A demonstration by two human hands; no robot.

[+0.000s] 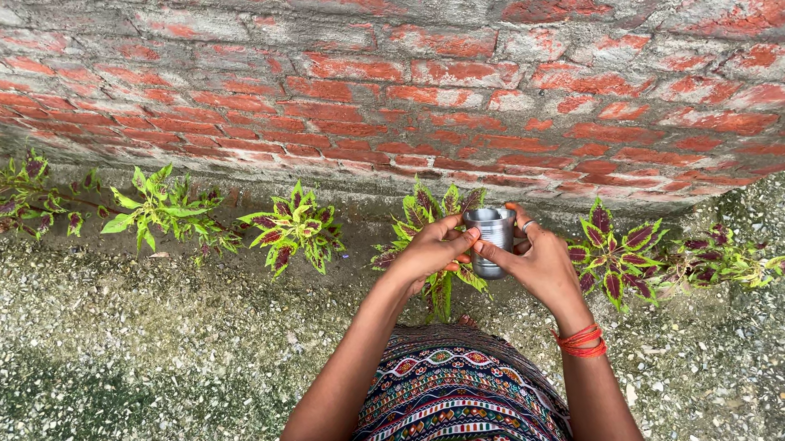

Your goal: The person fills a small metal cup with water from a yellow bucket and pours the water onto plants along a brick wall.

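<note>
A rough red brick wall [388, 81] runs across in front of me, and at its foot a strip of soil meets the grey gravel ground [110, 343] I stand on. Along that strip grows a row of plants: a plain green one [161, 207] at the left, then a green-and-maroon coleus [293, 226], then another coleus [436, 212] directly under my hands, and further right a darker maroon one [615, 254].

My left hand [428, 250] wraps the near side of a small steel cup [492, 234], fingers curled round its wall. My right hand [537, 259] grips the same cup from the other side, thumb meeting the left fingertips on the front; red bangles [579, 340] sit on that wrist. The cup stands upright, held in the air just above the middle coleus, close to the wall. I cannot see inside it well enough to tell whether it holds anything.

I judge I am steadying the cup over this plant. Any tilt from here calls for a slow, controlled wrist turn, keeping the rim over the stem base.
</note>
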